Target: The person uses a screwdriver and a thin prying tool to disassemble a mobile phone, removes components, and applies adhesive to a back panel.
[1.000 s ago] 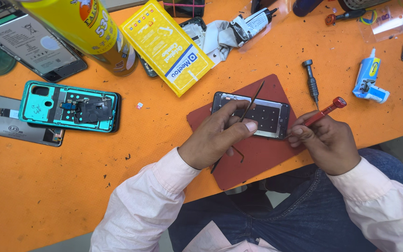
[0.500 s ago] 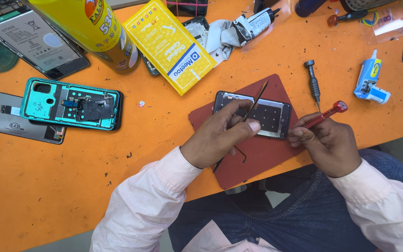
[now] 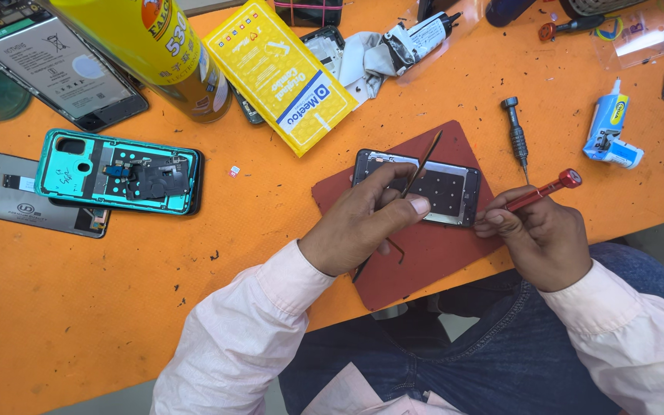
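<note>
At the far left of the orange table [image 3: 117,307] we see a teal phone frame [image 3: 117,173] lying flat, with a yellow spray can [image 3: 159,54] and a yellow packet [image 3: 282,73] behind it. Near the middle, our left hand [image 3: 363,227] rests on the opened phone [image 3: 432,188], which lies on a dark red mat [image 3: 424,261]; the thumb and forefinger pinch thin tweezers [image 3: 423,163] that angle up across its back. Just right of the phone's edge, our right hand [image 3: 539,238] grips a red screwdriver [image 3: 539,192], fingers curled together round its shaft, the tip hidden by them. Farther right lie a black screwdriver [image 3: 516,134] and a blue glue bottle [image 3: 609,131].
</note>
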